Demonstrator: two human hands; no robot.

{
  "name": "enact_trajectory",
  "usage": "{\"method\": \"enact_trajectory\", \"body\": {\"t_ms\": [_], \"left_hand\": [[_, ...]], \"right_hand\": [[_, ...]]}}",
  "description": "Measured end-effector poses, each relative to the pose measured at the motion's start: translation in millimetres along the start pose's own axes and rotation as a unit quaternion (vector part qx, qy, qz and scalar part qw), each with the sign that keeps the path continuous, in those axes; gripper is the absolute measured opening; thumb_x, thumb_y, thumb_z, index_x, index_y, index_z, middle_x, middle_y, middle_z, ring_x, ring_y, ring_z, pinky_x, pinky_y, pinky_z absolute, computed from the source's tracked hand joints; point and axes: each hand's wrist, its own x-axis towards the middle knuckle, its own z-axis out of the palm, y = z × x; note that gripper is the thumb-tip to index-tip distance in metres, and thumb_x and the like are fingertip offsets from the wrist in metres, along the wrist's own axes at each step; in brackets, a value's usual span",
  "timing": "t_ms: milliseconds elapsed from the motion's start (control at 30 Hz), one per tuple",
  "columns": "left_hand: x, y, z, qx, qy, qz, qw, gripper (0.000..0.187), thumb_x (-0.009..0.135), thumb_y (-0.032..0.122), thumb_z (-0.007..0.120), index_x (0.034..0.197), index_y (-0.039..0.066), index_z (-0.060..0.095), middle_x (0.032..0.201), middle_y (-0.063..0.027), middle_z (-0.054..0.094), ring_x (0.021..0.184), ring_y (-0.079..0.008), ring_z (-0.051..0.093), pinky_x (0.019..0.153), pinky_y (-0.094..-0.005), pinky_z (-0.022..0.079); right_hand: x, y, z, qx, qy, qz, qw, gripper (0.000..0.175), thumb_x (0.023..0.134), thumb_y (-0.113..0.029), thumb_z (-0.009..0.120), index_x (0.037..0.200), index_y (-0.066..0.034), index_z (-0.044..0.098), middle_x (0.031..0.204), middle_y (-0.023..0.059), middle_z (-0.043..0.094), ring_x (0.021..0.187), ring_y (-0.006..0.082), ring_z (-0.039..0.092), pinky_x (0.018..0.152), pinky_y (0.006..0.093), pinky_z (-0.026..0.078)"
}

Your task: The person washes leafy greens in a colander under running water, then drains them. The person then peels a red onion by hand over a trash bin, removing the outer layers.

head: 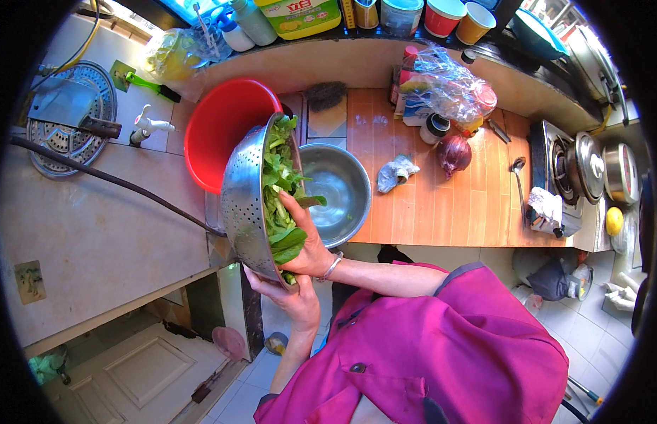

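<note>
A perforated steel colander (246,196) is tipped on its side, its mouth facing right, packed with leafy greens (278,175). Under its near rim, my left hand (291,302) grips the metal. My right hand (307,249) lies against the greens at the mouth, thumb stretched over the leaves; its other fingers are mostly hidden among them. Behind the colander stands a red plastic bucket (212,132), partly covered by it. Just right of the colander is a steel basin (336,185), with a small green scrap inside.
A dark hose (116,183) crosses the left counter past a white tap (148,124). A red onion (454,155), a jar (434,129) and a crumpled plastic bag (396,173) sit on the wood-patterned counter (440,212). A gas stove (559,164) with a lidded pot (587,167) stands right.
</note>
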Motion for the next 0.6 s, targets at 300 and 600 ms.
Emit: {"method": "enact_trajectory", "body": {"t_ms": [300,600], "left_hand": [[-0.9,1.4,3.5,0.000,0.015,0.011,1.000,0.081,0.077,0.012,0.054,0.145,-0.002,0.011,0.144,-0.0239,0.023,0.135,-0.0375,0.027,0.111,-0.0487,0.020],[-2.0,-0.2,4.0,-0.005,0.000,0.003,1.000,0.083,0.077,0.000,0.056,0.144,-0.004,0.008,0.142,-0.0245,0.023,0.135,-0.0358,0.027,0.112,-0.0467,0.021]], "right_hand": [[1.5,-5.8,-2.3,-0.030,0.005,-0.017,0.999,0.098,0.062,-0.022,0.083,0.145,-0.0100,0.032,0.139,0.0213,0.037,0.131,0.0379,0.034,0.110,0.0450,0.026],[-2.6,0.6,-5.3,-0.004,-0.004,0.012,1.000,0.097,0.062,-0.021,0.082,0.145,-0.0096,0.032,0.141,0.0212,0.034,0.132,0.0386,0.032,0.111,0.0448,0.024]]}}
